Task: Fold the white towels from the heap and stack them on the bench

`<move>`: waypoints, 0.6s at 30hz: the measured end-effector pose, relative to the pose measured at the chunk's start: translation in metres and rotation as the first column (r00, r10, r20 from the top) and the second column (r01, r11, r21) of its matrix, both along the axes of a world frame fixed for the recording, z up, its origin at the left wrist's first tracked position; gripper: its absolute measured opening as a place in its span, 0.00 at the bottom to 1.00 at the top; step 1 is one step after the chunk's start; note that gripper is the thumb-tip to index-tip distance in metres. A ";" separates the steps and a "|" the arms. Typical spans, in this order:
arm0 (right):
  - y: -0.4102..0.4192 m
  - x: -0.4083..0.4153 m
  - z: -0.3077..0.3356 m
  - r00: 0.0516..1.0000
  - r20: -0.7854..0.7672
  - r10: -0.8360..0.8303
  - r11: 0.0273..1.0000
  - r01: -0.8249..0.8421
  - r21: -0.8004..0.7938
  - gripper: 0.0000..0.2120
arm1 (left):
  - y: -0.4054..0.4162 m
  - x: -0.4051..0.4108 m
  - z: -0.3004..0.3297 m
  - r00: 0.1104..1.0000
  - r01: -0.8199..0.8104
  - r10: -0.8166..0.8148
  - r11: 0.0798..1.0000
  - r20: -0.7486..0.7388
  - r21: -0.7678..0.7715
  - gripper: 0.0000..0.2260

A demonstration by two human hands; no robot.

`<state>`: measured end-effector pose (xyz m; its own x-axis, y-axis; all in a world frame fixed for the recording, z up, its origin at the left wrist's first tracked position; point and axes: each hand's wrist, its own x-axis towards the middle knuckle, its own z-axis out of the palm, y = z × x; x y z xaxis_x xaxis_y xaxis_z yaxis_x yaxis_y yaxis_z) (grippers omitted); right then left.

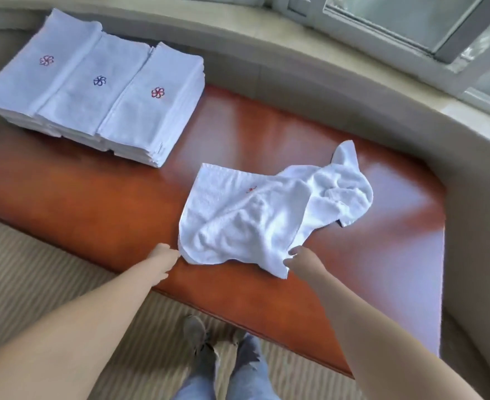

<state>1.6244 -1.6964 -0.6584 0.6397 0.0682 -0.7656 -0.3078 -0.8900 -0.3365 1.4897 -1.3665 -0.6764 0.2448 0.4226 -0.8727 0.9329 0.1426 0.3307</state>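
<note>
A crumpled white towel with a small red mark lies on the glossy red-brown bench. Its right end is bunched up. My left hand pinches the towel's near left corner at the bench's front edge. My right hand pinches the near right corner, which hangs a little over the edge. At the back left of the bench stand three stacks of folded white towels, side by side, each topped with a flower emblem in red or blue.
A curved beige ledge runs behind and to the right of the bench, below a window. Striped beige carpet lies in front of the bench, where my legs and shoes stand.
</note>
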 end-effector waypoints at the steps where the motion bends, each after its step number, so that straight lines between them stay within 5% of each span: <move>1: 0.001 -0.001 -0.005 0.998 -0.007 -0.062 0.998 0.062 0.009 0.16 | -0.001 -0.003 -0.007 1.000 0.002 -0.002 1.000 -0.004 -0.011 0.25; 8: 0.007 -0.001 -0.031 0.914 -0.146 -0.379 0.925 0.375 -0.055 0.08 | -0.007 0.012 -0.043 1.000 0.007 -0.007 0.999 0.003 -0.032 0.21; 13: 0.012 -0.016 -0.043 0.860 -0.326 -0.393 0.919 0.384 -0.093 0.23 | -0.012 0.020 -0.065 0.996 -0.081 0.081 0.996 -0.021 0.029 0.08; 18: 0.006 -0.009 -0.030 0.912 -0.268 -0.312 0.946 0.325 0.004 0.22 | -0.012 0.026 -0.056 0.999 0.041 -0.044 0.982 0.014 0.183 0.07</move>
